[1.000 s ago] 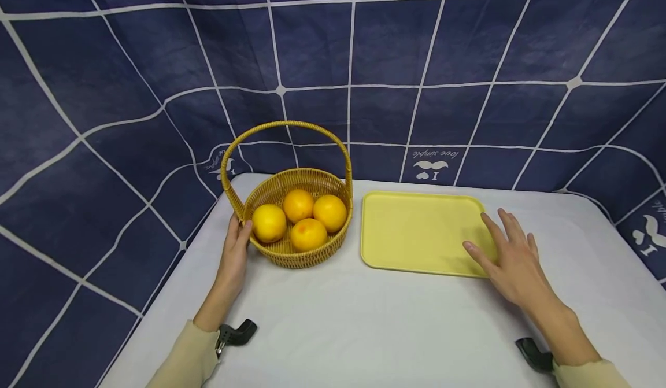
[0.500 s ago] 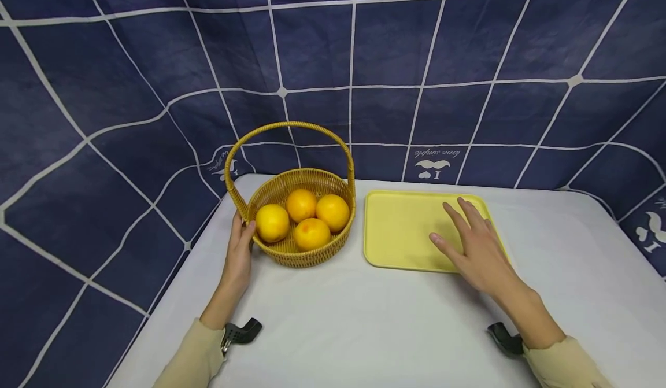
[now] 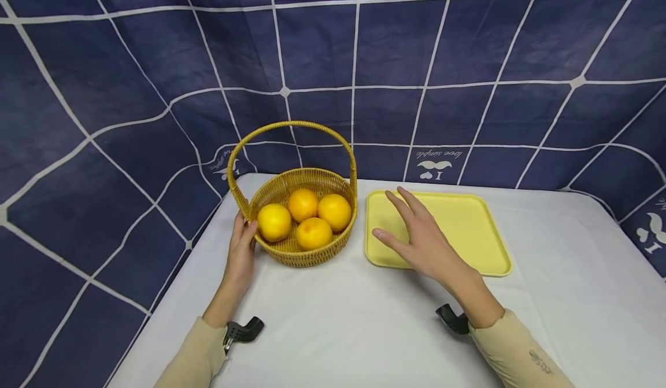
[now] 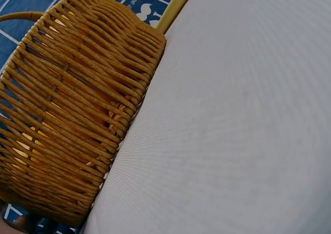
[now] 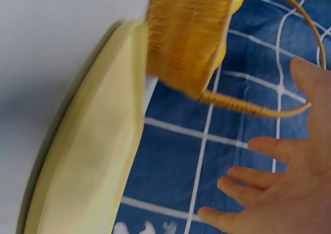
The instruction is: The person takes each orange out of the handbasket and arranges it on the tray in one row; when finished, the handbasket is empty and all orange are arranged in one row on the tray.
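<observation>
A golden wicker basket (image 3: pixel 303 258) with a tall arched handle stands on the left of the table, with several oranges (image 3: pixel 314 233) inside it. My left hand (image 3: pixel 241 255) holds the basket's left side near the handle's base; its fingertips are partly hidden there. In the left wrist view the woven wall of the basket (image 4: pixel 77 99) fills the left part. My right hand (image 3: pixel 424 240) hovers over the left part of a yellow tray (image 3: pixel 468 232), fingers spread and holding nothing. From the right wrist view, the fingers (image 5: pixel 253 177) point toward the basket, apart from it.
A white cloth (image 3: pixel 354 330) covers the table. Behind it and at the sides hangs a dark blue curtain (image 3: pixel 390 47) with white grid lines. The tray sits just right of the basket. Each wrist wears a black camera mount (image 3: pixel 247 330).
My right hand has moved left across the tray, from its right edge to its left part, toward the basket. My left hand stays at the basket, and the oranges have not moved.
</observation>
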`<action>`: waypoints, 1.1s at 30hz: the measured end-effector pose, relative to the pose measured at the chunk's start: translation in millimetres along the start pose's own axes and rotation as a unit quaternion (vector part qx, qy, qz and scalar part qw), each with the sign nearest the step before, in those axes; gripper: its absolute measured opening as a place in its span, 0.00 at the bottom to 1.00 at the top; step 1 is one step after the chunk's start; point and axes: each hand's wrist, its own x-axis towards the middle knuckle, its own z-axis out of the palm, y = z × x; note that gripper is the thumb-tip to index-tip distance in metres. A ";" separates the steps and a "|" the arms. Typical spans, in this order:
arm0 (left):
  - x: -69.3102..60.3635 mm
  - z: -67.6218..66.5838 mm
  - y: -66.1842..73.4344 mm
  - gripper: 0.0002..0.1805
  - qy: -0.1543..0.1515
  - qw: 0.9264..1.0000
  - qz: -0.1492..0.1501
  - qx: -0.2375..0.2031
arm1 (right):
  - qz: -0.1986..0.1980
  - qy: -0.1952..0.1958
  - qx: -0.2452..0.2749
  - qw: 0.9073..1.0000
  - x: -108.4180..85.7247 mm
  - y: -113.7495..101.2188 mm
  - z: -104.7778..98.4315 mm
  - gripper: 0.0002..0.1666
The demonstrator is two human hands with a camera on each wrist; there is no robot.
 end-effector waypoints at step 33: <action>1.7 -0.3 -0.1 0.34 0.003 1.000 0.008 0.004 | -0.040 -0.069 0.073 0.994 61.2 -97.0 75.3 0.47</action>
